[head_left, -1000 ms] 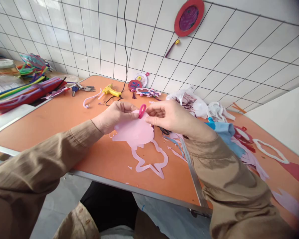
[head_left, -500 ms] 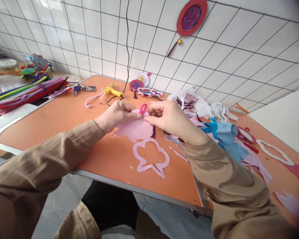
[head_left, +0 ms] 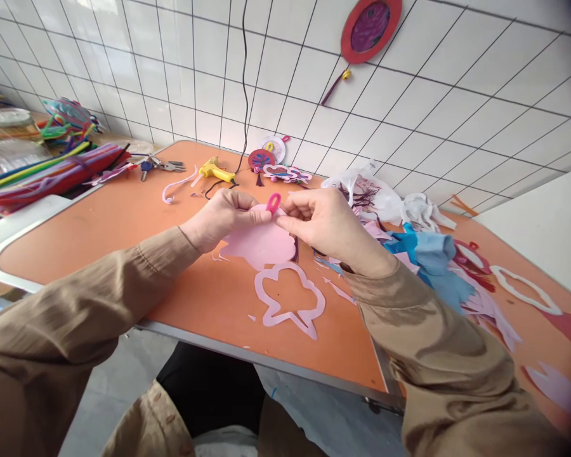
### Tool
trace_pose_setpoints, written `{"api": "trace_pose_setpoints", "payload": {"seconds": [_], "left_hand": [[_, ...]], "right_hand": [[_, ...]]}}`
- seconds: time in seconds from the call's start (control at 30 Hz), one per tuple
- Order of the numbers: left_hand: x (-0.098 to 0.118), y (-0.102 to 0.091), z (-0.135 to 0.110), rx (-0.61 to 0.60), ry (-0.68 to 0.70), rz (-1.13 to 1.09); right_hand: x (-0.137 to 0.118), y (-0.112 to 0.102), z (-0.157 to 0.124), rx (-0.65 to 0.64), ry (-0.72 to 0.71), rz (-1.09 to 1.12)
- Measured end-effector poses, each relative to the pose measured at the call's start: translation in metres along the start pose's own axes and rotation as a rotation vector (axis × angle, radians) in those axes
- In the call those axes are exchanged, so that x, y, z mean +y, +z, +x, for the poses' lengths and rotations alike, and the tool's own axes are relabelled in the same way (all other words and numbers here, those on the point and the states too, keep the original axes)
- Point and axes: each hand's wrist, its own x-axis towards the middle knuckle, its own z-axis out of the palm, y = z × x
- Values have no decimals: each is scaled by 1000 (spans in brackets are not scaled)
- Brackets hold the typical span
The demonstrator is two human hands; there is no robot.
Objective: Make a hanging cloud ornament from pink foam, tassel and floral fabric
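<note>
Evidently flat and wavy-edged, the pale pink cutout [head_left: 261,246] is held over the orange table [head_left: 99,235], a magenta loop [head_left: 273,203] at its top. White tiled wall [head_left: 181,76] rises behind. Left fingers [head_left: 255,218] pinch the cutout beside the loop; right fingers [head_left: 292,225], drawn together, pinch its upper edge opposite.
</note>
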Motion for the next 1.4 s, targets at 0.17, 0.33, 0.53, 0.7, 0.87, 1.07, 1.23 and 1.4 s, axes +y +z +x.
{"api": "trace_pose_setpoints", "payload": {"seconds": [0.17,0.33,0.53,0.7,0.87,1.07,1.23,1.4], "left_hand": [[-2,-8,4,-52,-34,-46],[-4,-7,5,-9,-8,52],[-3,-4,2,-6,8,82],[-2,-3,0,-10,3,29],[-3,-3,-1,-16,27,2],[-4,-3,0,-1,36,33],[-3,-10,4,-60,31,48],[-5,-20,11,26,-27,35]], "right_hand": [[3,-3,2,25,-13,3],[1,0,1,-9,3,13],[0,4,0,-26,20,-8],[3,5,-2,-29,13,36],[2,6,-3,-31,5,42],[0,7,-3,-29,4,34],[-2,3,-1,-29,-1,29],[0,-3,3,5,-19,75]]}}
